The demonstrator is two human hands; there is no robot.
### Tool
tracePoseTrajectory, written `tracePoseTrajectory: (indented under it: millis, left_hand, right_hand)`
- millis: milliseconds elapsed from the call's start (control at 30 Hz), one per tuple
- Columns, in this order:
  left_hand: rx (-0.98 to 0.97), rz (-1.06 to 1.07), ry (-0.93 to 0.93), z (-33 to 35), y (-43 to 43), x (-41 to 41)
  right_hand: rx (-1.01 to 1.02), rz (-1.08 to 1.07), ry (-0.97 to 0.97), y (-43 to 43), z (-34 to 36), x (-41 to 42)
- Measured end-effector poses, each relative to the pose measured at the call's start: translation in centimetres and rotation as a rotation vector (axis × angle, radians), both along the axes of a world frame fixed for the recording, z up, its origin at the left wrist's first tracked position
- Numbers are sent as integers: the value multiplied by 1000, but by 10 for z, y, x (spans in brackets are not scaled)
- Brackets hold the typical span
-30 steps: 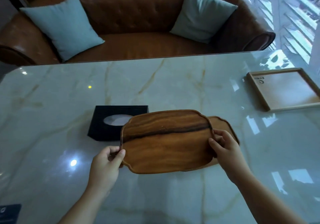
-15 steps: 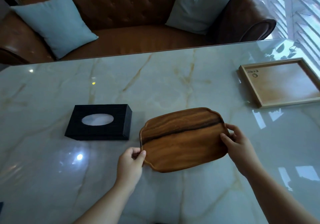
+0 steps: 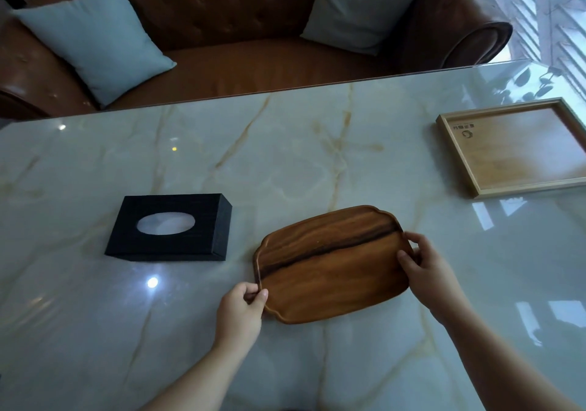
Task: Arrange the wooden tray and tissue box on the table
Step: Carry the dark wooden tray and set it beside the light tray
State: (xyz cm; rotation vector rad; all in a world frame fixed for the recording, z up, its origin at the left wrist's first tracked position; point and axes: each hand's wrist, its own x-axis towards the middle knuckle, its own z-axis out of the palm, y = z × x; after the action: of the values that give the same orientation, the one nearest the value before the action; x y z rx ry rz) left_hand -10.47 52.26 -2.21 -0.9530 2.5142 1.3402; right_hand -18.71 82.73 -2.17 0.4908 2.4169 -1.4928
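A dark brown wooden tray (image 3: 329, 264) with scalloped corners lies on the marble table (image 3: 285, 156), a dark grain line across it. My left hand (image 3: 242, 312) pinches its near-left corner. My right hand (image 3: 423, 271) grips its right edge. A black tissue box (image 3: 171, 228) with an oval opening sits flat on the table to the tray's left, apart from it.
A pale square wooden tray (image 3: 513, 147) lies at the table's far right. Behind the table stands a brown leather sofa (image 3: 237, 61) with two light blue cushions (image 3: 92, 36). Slatted shutters are at the upper right.
Both hands have carried the brown tray to the right, away from the tissue box it partly covered, and brought it down onto the table. The box has not moved.
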Motion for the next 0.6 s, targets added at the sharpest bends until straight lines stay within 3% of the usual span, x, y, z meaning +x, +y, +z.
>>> tracePoseTrajectory:
  millis: [600]
  left_hand:
    - [-202, -152, -81, 5, -2, -12]
  right_hand:
    - [230, 167, -11, -1, -10, -7]
